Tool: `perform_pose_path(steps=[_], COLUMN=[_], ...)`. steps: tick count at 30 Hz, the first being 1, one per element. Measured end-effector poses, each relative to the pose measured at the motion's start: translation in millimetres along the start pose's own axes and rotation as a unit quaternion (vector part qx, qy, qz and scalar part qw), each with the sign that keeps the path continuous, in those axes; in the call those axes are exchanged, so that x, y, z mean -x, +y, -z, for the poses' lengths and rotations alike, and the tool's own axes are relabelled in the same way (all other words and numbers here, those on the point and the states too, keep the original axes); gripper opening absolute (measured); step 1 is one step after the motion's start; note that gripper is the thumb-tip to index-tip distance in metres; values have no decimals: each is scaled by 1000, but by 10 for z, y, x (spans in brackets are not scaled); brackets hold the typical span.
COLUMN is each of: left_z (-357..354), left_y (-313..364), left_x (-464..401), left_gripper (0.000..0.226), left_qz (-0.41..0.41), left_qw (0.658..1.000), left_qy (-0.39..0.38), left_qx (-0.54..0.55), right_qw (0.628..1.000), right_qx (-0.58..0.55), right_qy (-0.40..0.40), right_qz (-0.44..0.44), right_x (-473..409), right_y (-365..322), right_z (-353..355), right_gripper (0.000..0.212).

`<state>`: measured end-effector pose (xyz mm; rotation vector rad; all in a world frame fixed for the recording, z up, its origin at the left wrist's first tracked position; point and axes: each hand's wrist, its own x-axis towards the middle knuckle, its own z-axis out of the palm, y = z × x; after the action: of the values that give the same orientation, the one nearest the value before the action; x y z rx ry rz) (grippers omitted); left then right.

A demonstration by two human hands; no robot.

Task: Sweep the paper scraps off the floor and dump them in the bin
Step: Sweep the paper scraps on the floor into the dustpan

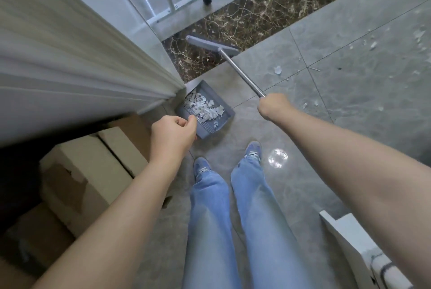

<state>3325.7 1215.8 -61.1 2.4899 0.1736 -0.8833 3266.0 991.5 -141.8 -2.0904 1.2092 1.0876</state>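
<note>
- Right now the sweeping looks partway done: the grey plastic dustpan [205,111] sits on the grey tiled floor [303,139], holding a heap of white paper scraps [205,107].
- More loose scraps [277,69] lie well apart on the tiles, to the right.
- The right hand [272,105] is curled round the metal handle of the grey flat-headed broom [212,44].
- The left hand [173,134] is curled near the dustpan's back edge; whether it pinches a handle, I cannot tell.
- Next, I'd judge, draw the broom back toward those scraps.
- The white ribbed wall panel [70,60] and cardboard boxes [93,165] crowd the left; open floor lies rightward.
- No bin in sight.
</note>
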Motion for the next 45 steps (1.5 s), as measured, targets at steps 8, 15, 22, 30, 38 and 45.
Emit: perform_pose_path(steps=[8, 15, 22, 30, 38, 45], left_z=[-132, -103, -58, -41, -24, 160], left_y=[-89, 47, 182, 181, 191, 89], left_x=[-148, -196, -167, -105, -32, -38], left_gripper=[50, 47, 51, 46, 30, 26], left_qz=[-9, 6, 25, 30, 1, -17], left_qw=[999, 998, 998, 999, 999, 994], left_qy=[18, -2, -9, -9, -15, -79], left_qx=[-49, -58, -58, -41, -44, -68], right_qw=[972, 949, 941, 988, 971, 898], right_qx=[228, 314, 309, -12, -139, -391], right_qy=[8, -22, -140, -135, -177, -143], right_qz=[59, 10, 6, -76, -86, -142], right_x=[-888, -855, -94, 332, 473, 1158], right_y=[-886, -191, 773, 1217, 736, 1312], right_z=[262, 459, 230, -317, -664, -1084], right_gripper=[46, 50, 45, 42, 23, 37])
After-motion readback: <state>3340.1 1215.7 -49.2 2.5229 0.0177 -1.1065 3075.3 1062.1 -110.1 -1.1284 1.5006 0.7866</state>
